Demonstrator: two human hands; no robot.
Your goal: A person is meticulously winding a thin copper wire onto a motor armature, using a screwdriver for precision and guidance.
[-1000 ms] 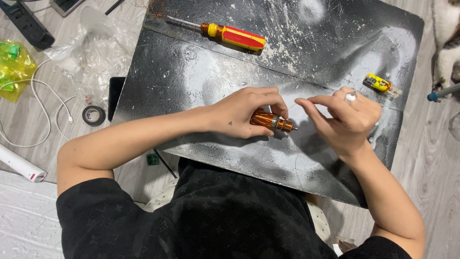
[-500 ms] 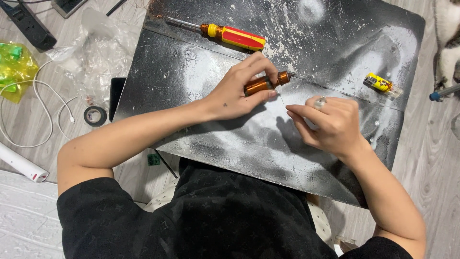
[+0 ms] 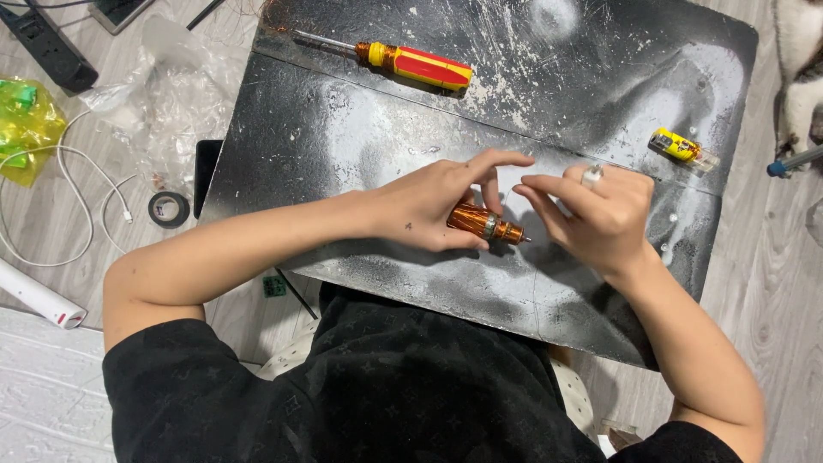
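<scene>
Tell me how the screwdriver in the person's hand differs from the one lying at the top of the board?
The amber screwdriver is held in the left hand, its tip pointing right toward the right hand; the red and yellow screwdriver lies untouched at the far edge of the black board. The held one shows a clear amber handle and a very short tip; the other has a long bare shaft pointing left. Both are hand screwdrivers over the same board.
</scene>
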